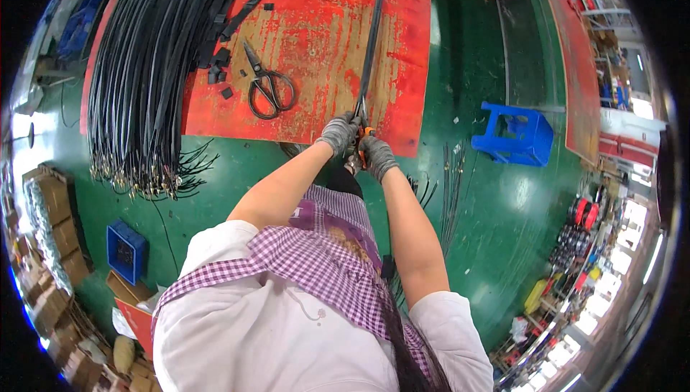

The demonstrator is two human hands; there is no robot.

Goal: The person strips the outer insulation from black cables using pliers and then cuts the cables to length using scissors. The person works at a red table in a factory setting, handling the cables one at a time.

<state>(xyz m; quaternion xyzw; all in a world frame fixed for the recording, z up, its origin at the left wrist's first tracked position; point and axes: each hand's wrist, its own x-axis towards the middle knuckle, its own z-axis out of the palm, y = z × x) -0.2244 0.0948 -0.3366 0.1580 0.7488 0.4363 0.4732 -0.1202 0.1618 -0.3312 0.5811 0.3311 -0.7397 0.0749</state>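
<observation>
Both of my hands wear grey gloves and meet at the front edge of a worn red table [316,40]. My left hand [339,135] is closed on a long black cable [374,40], which runs away from me to the table's far edge. Close beside it, my right hand [377,155] is wrapped round an orange-handled hand tool [367,132]. Its metal jaws are by the cable, but whether they are scissors or pliers I cannot make out. Black-handled scissors [267,90] lie on the table to the left of my hands, with their handles toward me.
A thick bundle of black cables [151,68] hangs over the table's left front edge. Small black offcuts [218,74] lie beside it. A blue plastic stool [514,135] is on the green floor at right, a blue crate [127,252] at left. More thin cables [451,191] hang near my right arm.
</observation>
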